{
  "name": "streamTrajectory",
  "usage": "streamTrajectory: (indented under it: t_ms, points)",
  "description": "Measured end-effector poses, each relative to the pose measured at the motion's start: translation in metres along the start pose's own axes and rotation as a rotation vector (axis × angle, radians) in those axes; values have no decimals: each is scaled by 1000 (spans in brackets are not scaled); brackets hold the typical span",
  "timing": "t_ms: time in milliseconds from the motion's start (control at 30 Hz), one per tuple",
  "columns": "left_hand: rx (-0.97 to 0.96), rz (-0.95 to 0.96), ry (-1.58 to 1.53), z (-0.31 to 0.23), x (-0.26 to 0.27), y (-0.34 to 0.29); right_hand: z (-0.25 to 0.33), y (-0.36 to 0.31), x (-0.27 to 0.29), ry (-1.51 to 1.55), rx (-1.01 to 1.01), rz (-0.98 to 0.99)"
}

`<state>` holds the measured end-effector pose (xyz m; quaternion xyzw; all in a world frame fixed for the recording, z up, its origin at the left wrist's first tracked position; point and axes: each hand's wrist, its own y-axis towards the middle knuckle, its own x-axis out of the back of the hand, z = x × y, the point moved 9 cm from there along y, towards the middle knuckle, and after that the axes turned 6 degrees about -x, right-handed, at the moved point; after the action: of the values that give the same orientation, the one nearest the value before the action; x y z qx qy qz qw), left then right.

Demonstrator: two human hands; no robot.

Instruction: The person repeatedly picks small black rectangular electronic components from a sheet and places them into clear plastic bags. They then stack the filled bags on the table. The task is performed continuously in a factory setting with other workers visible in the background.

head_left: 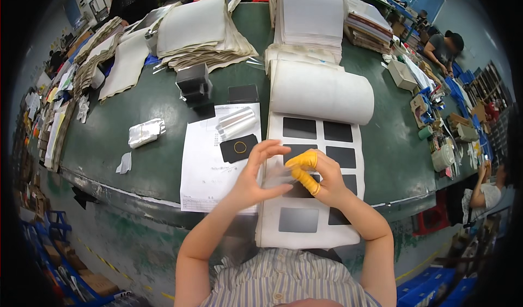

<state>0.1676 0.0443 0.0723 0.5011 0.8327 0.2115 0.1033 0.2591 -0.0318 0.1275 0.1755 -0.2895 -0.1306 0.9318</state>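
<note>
Above a white sheet (305, 241) bearing rows of dark rectangular pieces (339, 132), both my hands are raised close together. My right hand (326, 179) wears yellow finger cots on its thumb and forefinger. Those two pinch a thin clear film (278, 175), blurred and hard to make out. To its left, my left hand (255, 177) curves round with thumb and fingers spread apart, holding nothing that I can see. One lighter grey piece (298, 220) lies at the sheet's near end. Beyond, the sheet's upper pages (321, 92) are curled back.
A printed paper (204, 171) lies left of the sheet, with a clear-wrapped bundle (237, 123) and a black card (235, 152) with a yellow ring on it. Black stacked pieces (193, 83) stand farther off. Large paper stacks (196, 29) line the back; other people work around.
</note>
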Motion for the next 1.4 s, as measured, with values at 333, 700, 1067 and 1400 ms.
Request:
streamTrajectory:
  t_ms: [333, 700, 1067, 1400]
  points:
    - [177, 172, -214, 12, -22, -8, 5, 1, -8, 34, -62, 118]
    - [243, 168, -284, 25, -29, -21, 26, -2, -17, -235, 239, 136]
    - [378, 233, -303, 27, -36, -24, 15, -6, -6, -107, 211, 11]
    - [493, 341, -575, 20, -51, -34, -4, -5, -8, 123, -107, 103]
